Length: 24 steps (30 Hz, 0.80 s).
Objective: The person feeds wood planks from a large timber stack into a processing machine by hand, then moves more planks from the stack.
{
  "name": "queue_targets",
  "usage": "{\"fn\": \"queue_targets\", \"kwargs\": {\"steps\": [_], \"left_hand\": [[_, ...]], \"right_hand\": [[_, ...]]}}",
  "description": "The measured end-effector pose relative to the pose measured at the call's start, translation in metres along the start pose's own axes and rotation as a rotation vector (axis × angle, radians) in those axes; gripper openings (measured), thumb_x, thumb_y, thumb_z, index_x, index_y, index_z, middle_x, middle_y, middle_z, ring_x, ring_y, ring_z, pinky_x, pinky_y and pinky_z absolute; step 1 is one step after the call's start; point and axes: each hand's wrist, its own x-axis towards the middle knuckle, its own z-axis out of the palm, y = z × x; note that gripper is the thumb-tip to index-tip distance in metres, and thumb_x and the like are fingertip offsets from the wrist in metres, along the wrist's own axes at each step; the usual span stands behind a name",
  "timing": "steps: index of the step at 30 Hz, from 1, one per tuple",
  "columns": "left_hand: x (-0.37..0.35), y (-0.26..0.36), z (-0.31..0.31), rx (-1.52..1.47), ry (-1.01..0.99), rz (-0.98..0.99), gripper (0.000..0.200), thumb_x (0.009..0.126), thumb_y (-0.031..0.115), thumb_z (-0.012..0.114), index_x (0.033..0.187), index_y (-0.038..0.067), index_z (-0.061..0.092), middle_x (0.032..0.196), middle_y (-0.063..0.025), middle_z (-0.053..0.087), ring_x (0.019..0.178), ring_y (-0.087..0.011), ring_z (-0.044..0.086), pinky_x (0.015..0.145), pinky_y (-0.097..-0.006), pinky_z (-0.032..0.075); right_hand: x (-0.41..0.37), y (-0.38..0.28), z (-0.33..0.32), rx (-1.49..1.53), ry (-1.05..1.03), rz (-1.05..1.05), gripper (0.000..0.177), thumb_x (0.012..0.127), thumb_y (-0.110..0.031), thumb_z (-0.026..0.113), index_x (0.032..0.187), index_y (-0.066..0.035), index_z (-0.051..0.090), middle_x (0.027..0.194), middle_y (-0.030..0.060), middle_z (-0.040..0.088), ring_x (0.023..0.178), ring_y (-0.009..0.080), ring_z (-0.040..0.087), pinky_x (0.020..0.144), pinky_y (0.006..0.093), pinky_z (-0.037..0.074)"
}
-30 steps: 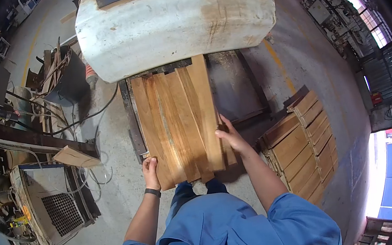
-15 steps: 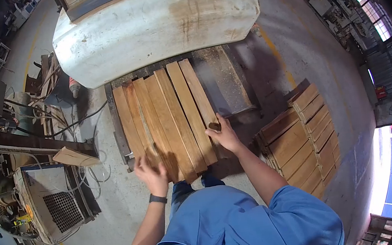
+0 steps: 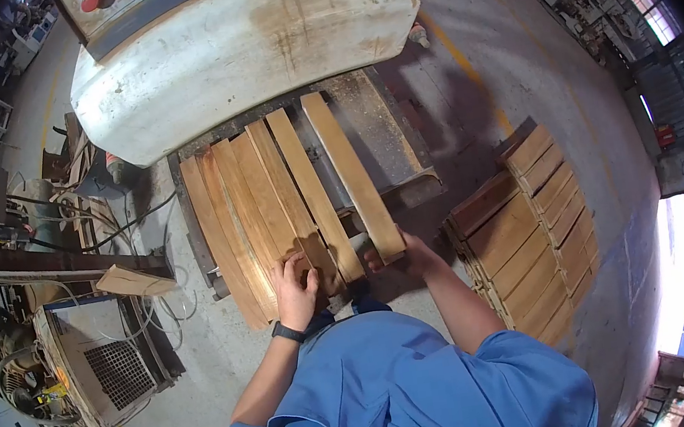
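My right hand (image 3: 417, 257) grips the near end of the rightmost wooden board (image 3: 352, 174), fingers beneath it and thumb at its side. This board lies at a slant, with a gap between it and the row of wooden boards (image 3: 250, 195) on its left. Over the near ends of that row is my left hand (image 3: 293, 293), its fingers loosely bent and apart, holding nothing. The row rests side by side on a dusty metal machine table (image 3: 377, 115), and the near ends jut out past its edge.
Beyond the boards stands a large white machine hood (image 3: 244, 42) with rust stains. Stacked boards (image 3: 524, 238) sit on the floor at the right. A box with a grille (image 3: 114, 374), hoses and cables are at the left.
My right hand has moved down to the near end of the rightmost board and taken hold, and that board has shifted away from the row. My left hand has slid right over the boards.
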Motion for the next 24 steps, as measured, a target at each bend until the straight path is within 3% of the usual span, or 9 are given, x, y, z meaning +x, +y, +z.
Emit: {"fn": "queue_targets", "kwargs": {"steps": [1,4,7,10,13,16,19,22,24], "left_hand": [[-0.002,0.004,0.000,0.007,-0.012,-0.005,0.039,0.084,0.009,0.072,0.122,0.005,0.062,0.120,-0.0178,0.055,0.114,-0.0388,0.050,0.101,-0.0459,0.043],[-0.004,0.010,0.000,-0.031,-0.067,-0.028,0.037,0.085,0.009,0.071,0.120,0.005,0.063,0.118,-0.0170,0.056,0.114,-0.0383,0.051,0.101,-0.0456,0.043],[-0.004,0.015,-0.004,-0.029,-0.101,-0.030,0.035,0.086,0.009,0.071,0.120,0.005,0.063,0.116,-0.0165,0.058,0.113,-0.0378,0.052,0.101,-0.0453,0.043],[-0.004,0.011,-0.009,-0.022,-0.114,-0.025,0.034,0.086,0.010,0.070,0.120,0.005,0.063,0.114,-0.0164,0.059,0.112,-0.0376,0.054,0.100,-0.0444,0.044],[-0.003,0.006,-0.010,-0.026,-0.119,-0.041,0.033,0.087,0.010,0.070,0.120,0.005,0.064,0.114,-0.0164,0.060,0.112,-0.0374,0.055,0.098,-0.0436,0.046],[-0.003,0.002,-0.010,-0.062,-0.136,-0.057,0.033,0.088,0.010,0.069,0.119,0.004,0.064,0.114,-0.0165,0.060,0.111,-0.0369,0.056,0.097,-0.0431,0.047],[-0.002,0.000,-0.012,-0.107,-0.142,-0.055,0.032,0.088,0.009,0.069,0.119,0.004,0.064,0.112,-0.0165,0.061,0.109,-0.0357,0.058,0.094,-0.0421,0.049],[0.001,-0.003,-0.018,-0.108,-0.116,-0.036,0.032,0.087,0.007,0.069,0.119,0.003,0.064,0.109,-0.0160,0.062,0.104,-0.0338,0.061,0.090,-0.0402,0.051],[0.001,-0.006,-0.022,-0.101,-0.102,-0.036,0.032,0.087,0.006,0.069,0.118,0.002,0.064,0.106,-0.0155,0.062,0.100,-0.0324,0.061,0.088,-0.0389,0.052]], "right_hand": [[-0.001,-0.005,-0.001,0.039,-0.052,-0.013,0.069,0.103,-0.062,0.040,0.138,-0.005,0.055,0.117,0.0124,0.067,0.098,0.0240,0.068,0.081,0.0389,0.058],[0.013,-0.010,-0.021,-0.037,-0.077,-0.148,0.064,0.102,-0.057,0.050,0.136,-0.002,0.055,0.110,0.0116,0.069,0.094,0.0216,0.068,0.080,0.0361,0.056],[0.018,-0.008,-0.019,-0.488,0.323,-0.377,0.059,0.098,-0.051,0.060,0.125,0.001,0.060,0.102,0.0091,0.069,0.090,0.0170,0.066,0.078,0.0332,0.053],[0.030,-0.010,-0.025,-0.504,0.389,-0.308,0.054,0.093,-0.046,0.070,0.114,0.004,0.065,0.099,0.0077,0.068,0.091,0.0154,0.064,0.080,0.0323,0.051],[0.067,0.001,-0.051,-0.517,0.531,-0.337,0.059,0.094,-0.045,0.070,0.121,0.007,0.063,0.107,0.0120,0.068,0.096,0.0172,0.064,0.085,0.0321,0.050],[0.083,-0.002,-0.057,-0.595,0.507,-0.292,0.059,0.093,-0.045,0.071,0.120,0.007,0.064,0.107,0.0124,0.069,0.096,0.0172,0.064,0.084,0.0319,0.051],[0.070,-0.008,-0.048,-0.459,0.421,-0.252,0.060,0.094,-0.045,0.069,0.122,0.008,0.061,0.105,0.0121,0.069,0.097,0.0168,0.065,0.083,0.0326,0.052],[0.043,-0.007,-0.038,-0.235,0.324,-0.378,0.052,0.092,-0.033,0.072,0.124,0.005,0.057,0.106,0.0113,0.069,0.096,0.0183,0.067,0.082,0.0338,0.053],[0.031,-0.001,-0.024,-0.670,0.625,-0.561,0.049,0.086,-0.022,0.074,0.123,0.004,0.056,0.111,0.0139,0.067,0.101,0.0263,0.066,0.086,0.0363,0.053]]}}
